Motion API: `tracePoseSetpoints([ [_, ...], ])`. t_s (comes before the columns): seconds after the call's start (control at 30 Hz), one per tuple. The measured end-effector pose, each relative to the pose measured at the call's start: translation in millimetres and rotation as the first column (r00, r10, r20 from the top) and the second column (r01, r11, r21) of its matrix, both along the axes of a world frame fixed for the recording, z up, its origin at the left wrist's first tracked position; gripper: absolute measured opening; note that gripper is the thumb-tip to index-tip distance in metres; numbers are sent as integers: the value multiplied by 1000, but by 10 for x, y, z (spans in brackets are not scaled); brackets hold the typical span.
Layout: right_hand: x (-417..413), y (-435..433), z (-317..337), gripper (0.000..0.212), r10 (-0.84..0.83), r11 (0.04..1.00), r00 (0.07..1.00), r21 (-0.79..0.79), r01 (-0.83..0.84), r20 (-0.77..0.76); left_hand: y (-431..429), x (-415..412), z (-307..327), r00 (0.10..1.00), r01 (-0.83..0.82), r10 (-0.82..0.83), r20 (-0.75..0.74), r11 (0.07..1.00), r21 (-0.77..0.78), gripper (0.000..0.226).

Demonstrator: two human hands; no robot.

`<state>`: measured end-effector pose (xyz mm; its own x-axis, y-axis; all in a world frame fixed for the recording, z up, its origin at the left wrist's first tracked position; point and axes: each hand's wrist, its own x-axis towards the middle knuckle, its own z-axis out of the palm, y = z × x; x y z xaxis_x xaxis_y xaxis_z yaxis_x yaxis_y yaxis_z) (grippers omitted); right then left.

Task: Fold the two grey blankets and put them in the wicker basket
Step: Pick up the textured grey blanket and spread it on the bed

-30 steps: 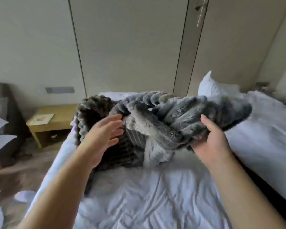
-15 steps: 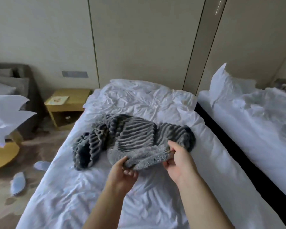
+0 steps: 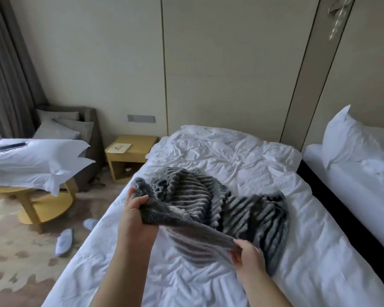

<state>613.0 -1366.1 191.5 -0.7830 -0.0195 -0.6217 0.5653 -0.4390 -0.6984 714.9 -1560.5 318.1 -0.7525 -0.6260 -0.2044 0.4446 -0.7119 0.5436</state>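
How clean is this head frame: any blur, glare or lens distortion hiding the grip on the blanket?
Head view: soft, even daylight, no glare; the white sheet keeps its wrinkles. The wide-angle lens tilts the seams of the wall panels toward the frame's edges. Mild softness overall, yet the left hand and right hand visibly pinch the edge of the grey blanket.

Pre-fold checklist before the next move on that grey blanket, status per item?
1. left grip on grey blanket edge: ok, fingers curled round it.
2. right grip on same edge: ok, pinching.
3. Edge stretched between both: ok.
4. Blanket laid flat: not ok, the rest lies bunched on the bed.
5. Second blanket located: cannot tell, only one in view.
6. Wicker basket located: cannot tell, not in view.
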Motion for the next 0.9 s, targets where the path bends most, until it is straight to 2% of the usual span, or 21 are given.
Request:
tracePoseSetpoints([
  [0.13, -163, -26, -100, 24, 172, 931, 977, -345, -118, 128, -29, 178, 354, 988, -50, 34, -148, 993, -104, 39],
  [0.2, -222, -81, -76, 38, 250, 890, 954, -427, -158, 168, -68, 249, 449, 982, -61, 40, -187, 992, -106, 39],
  [0.27, -203, -214, -88, 33, 241, 880, 955, -454, -141, 171, -69, 245, 481, 980, -44, 20, -198, 992, -115, 41],
  [0.33, -164, -334, -142, 24, 172, 873, 968, -483, -63, 184, -49, 222, 488, 982, -60, 34, -187, 989, -136, 40],
  [0.4, -176, -327, -124, 27, 57, 884, 976, -464, 48, 209, -67, 216, 465, 986, -140, 120, -116, 972, -190, 40],
  [0.5, -292, -209, 152, 21, -149, 902, 966, -371, 221, 212, -186, 242, 349, 951, -233, 299, 79, 862, -451, 39],
  [0.57, -375, -194, 493, 28, -292, 875, 935, -338, 346, 199, -245, 211, 256, 943, -179, 301, 144, 821, -543, 32],
  [0.6, -367, -239, 694, 29, -266, 887, 950, -343, 308, 165, -252, 174, 203, 942, -110, 272, 196, 805, -583, 24],
  [0.63, -306, -325, 888, 25, -156, 928, 983, -327, 180, 99, -224, 124, 161, 944, 2, 200, 263, 792, -611, 14],
  [0.67, -225, -437, 1027, 20, 38, 960, 999, -276, -37, 0, -173, 55, 116, 939, 147, 89, 331, 769, -622, 17],
  [0.7, -95, -555, 1172, 16, 283, 929, 953, -217, -301, -108, -106, -14, 60, 921, 297, -52, 385, 734, -611, 31],
  [0.73, 56, -659, 1269, 16, 518, 829, 828, -115, -548, -212, -24, -72, 14, 892, 418, -186, 412, 687, -594, 41],
  [0.77, 185, -726, 1315, 19, 692, 695, 656, 30, -718, -301, 56, -114, -23, 866, 485, -269, 422, 656, -578, 43],
  [0.8, 254, -768, 1315, 23, 788, 586, 506, 178, -790, -349, 121, -151, -59, 855, 507, -298, 425, 656, -559, 41],
  [0.83, 261, -775, 1281, 28, 836, 515, 405, 272, -813, -371, 147, -175, -93, 860, 493, -294, 417, 693, -527, 41],
  [0.87, 235, -740, 1264, 29, 846, 489, 374, 273, -828, -380, 139, -201, -129, 874, 456, -271, 403, 741, -492, 39],
  [0.9, 186, -671, 1258, 30, 836, 491, 405, 177, -853, -371, 119, -218, -162, 893, 405, -231, 386, 784, -470, 34],
])
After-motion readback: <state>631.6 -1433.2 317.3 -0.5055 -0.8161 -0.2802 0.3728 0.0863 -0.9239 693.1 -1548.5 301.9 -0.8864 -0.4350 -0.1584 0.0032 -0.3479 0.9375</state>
